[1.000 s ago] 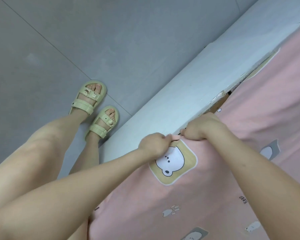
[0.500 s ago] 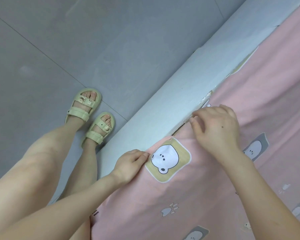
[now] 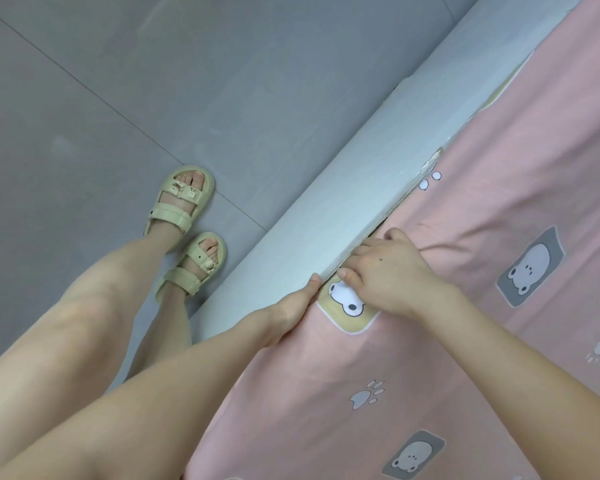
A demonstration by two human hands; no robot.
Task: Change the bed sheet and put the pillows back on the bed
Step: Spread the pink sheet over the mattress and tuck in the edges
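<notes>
The pink sheet (image 3: 482, 188) covers the bed to its side edge, against the white bed frame (image 3: 343, 188). The right hand (image 3: 388, 271) lies flat and presses the sheet into the gap there. The left hand (image 3: 291, 311) is just beside it, thumb straight, fingers hidden, so its grip cannot be told. Open grey floor (image 3: 153, 81) lies beyond the frame.

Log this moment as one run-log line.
step: tucking pink sheet | left hand: at sheet edge, fingers partly hidden | right hand: pressing sheet edge down beside white bed frame
</notes>
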